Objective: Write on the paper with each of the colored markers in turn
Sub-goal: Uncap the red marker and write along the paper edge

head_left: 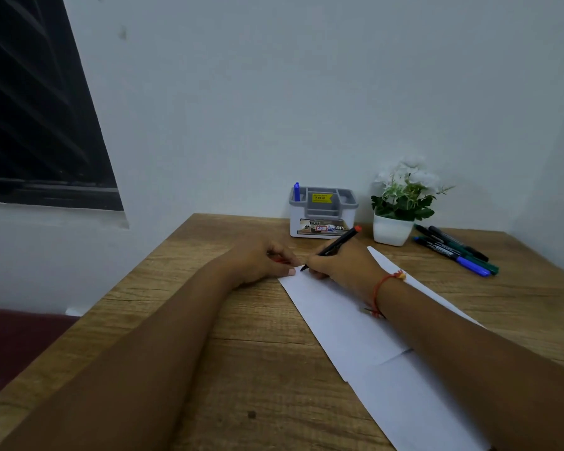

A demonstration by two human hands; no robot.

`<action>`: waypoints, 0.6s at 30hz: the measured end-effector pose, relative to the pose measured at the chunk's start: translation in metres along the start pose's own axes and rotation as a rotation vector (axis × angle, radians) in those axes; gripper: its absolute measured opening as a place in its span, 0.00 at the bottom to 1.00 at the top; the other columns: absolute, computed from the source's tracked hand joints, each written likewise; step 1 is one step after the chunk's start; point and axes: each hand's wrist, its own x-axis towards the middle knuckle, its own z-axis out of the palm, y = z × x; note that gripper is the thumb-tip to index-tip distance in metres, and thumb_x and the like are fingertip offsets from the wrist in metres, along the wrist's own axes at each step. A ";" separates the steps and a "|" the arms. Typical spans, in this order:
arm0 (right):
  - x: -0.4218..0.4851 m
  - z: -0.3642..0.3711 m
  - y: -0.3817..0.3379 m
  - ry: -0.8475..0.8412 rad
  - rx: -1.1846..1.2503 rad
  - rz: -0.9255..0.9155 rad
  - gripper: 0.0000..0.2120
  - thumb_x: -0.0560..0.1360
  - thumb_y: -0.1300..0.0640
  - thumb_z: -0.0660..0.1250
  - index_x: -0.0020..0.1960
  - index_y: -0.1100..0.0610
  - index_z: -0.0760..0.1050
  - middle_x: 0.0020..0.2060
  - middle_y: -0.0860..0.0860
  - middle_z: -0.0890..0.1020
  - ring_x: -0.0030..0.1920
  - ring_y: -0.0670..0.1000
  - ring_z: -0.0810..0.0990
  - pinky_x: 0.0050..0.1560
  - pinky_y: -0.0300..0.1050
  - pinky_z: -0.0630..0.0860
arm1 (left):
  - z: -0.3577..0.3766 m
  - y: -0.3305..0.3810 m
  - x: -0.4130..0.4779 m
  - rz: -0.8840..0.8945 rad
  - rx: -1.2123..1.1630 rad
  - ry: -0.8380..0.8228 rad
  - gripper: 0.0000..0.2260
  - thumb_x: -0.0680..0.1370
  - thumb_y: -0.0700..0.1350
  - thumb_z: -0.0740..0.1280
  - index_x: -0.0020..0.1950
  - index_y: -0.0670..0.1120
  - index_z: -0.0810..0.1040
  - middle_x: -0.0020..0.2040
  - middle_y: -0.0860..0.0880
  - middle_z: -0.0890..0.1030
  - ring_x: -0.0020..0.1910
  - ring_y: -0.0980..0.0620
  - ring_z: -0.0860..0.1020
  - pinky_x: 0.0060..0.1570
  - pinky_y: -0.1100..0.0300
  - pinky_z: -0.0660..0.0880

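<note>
The paper [332, 320] ran off the bottom edge. The right hand [342, 265] hid the middle of the marker [339, 242]. A small red thing [279, 260] peeked out from under the curled fingers of the left hand [258, 260], too hidden to name. The stickers on the pen box [323, 219] were too tiny to read.

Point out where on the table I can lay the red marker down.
Bare wood lies left of the paper, out to the table edge, and again right of the paper, nearer than the loose markers. The back is crowded: organizer, plant, then those markers.
</note>
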 end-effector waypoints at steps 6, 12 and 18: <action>0.005 0.002 0.006 0.041 -0.027 -0.017 0.16 0.64 0.52 0.71 0.45 0.61 0.84 0.38 0.55 0.87 0.46 0.55 0.86 0.51 0.56 0.84 | 0.000 0.001 0.001 0.008 0.022 0.008 0.08 0.71 0.50 0.76 0.49 0.60 0.85 0.54 0.59 0.82 0.57 0.57 0.76 0.65 0.54 0.71; 0.008 0.003 0.007 0.058 -0.076 -0.015 0.11 0.70 0.55 0.72 0.45 0.62 0.85 0.38 0.55 0.87 0.44 0.54 0.86 0.51 0.54 0.84 | 0.000 0.001 -0.001 0.006 0.021 0.011 0.08 0.71 0.50 0.76 0.49 0.61 0.84 0.54 0.60 0.82 0.56 0.58 0.76 0.64 0.53 0.71; 0.010 0.004 0.010 0.084 -0.082 -0.020 0.10 0.68 0.55 0.72 0.44 0.60 0.84 0.38 0.54 0.87 0.45 0.53 0.86 0.49 0.54 0.84 | 0.000 0.003 -0.002 0.003 0.020 0.008 0.08 0.71 0.50 0.76 0.49 0.60 0.85 0.54 0.60 0.82 0.56 0.58 0.76 0.63 0.54 0.71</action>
